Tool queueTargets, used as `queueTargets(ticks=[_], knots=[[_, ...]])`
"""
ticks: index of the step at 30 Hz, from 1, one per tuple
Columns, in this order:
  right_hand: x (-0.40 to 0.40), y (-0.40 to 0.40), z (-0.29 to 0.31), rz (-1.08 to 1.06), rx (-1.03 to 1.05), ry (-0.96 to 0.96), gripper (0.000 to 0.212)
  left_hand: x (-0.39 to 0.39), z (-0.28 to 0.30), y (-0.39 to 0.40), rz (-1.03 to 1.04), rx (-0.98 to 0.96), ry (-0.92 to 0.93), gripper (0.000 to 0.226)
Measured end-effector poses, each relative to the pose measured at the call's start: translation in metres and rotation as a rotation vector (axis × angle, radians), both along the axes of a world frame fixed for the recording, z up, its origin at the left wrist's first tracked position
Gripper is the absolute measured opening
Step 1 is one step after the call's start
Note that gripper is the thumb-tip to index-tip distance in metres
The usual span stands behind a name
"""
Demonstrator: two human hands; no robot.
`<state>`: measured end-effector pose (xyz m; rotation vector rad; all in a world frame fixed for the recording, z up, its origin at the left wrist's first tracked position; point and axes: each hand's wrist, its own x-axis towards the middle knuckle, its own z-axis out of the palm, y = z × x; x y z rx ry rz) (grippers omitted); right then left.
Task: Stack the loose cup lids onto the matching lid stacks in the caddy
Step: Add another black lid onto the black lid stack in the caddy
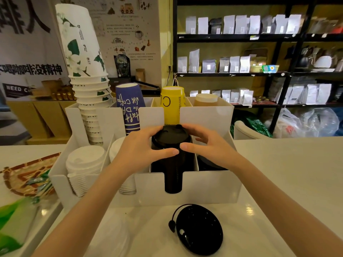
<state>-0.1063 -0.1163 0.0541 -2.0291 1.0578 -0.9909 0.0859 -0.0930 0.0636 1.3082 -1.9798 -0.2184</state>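
Both my forearms reach forward over the counter [278, 173] into the white caddy [209, 184]. My left hand [138, 147] and right hand [207, 143] cup the top of the black lid stack [171, 164] in its middle slot, fingers curled on the rim, thumbs nearly touching. One glossy black loose lid [199, 229] lies flat before the caddy.

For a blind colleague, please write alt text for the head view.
Both hands, left hand and right hand, press the top of a black lid stack in a white caddy. One loose black lid lies on the counter before it.
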Motion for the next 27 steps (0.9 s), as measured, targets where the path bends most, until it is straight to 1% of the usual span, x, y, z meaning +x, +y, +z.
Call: queueTargets(ticks=[2,5,8,10,12,14,16,18,19,22,25,27], knots=[[0.001,0.003,-0.003,0.001,-0.009,-0.014,0.054,0.001,0.000,0.000,-0.002,0.009,-0.024,0.067],[0.003,0.010,-0.009,-0.012,-0.038,-0.013,0.059,-0.001,-0.002,0.005,-0.013,-0.013,-0.112,0.060],[0.009,0.018,-0.011,-0.019,-0.130,0.090,0.061,-0.003,-0.006,0.008,0.004,0.023,-0.141,0.052],[0.011,0.022,-0.010,-0.029,-0.191,0.146,0.057,-0.005,-0.006,0.009,-0.014,0.045,-0.130,0.050],[0.010,0.028,-0.006,-0.036,-0.199,0.163,0.053,-0.007,-0.005,0.010,-0.014,0.049,-0.150,0.056],[0.005,0.037,-0.005,-0.042,-0.195,0.144,0.045,-0.008,-0.004,0.012,0.050,0.042,-0.207,0.071],[-0.004,0.047,-0.010,-0.096,-0.204,0.109,0.042,-0.009,-0.005,0.017,0.091,-0.017,-0.224,0.074],[-0.017,0.057,-0.021,-0.179,-0.217,0.074,0.039,-0.010,-0.007,0.023,0.071,-0.136,-0.183,0.064],[-0.024,0.062,-0.028,-0.194,-0.230,0.065,0.034,-0.011,-0.009,0.027,0.055,-0.204,-0.159,0.057],[-0.042,0.080,-0.050,-0.203,-0.259,0.170,0.016,-0.017,-0.016,0.040,0.016,-0.341,-0.122,0.036],[-0.052,0.094,-0.069,-0.243,-0.262,0.306,0.009,-0.026,-0.027,0.052,-0.075,-0.371,-0.131,0.029],[-0.053,0.099,-0.076,-0.278,-0.140,0.392,0.013,-0.032,-0.034,0.057,-0.133,-0.320,-0.142,0.026]])
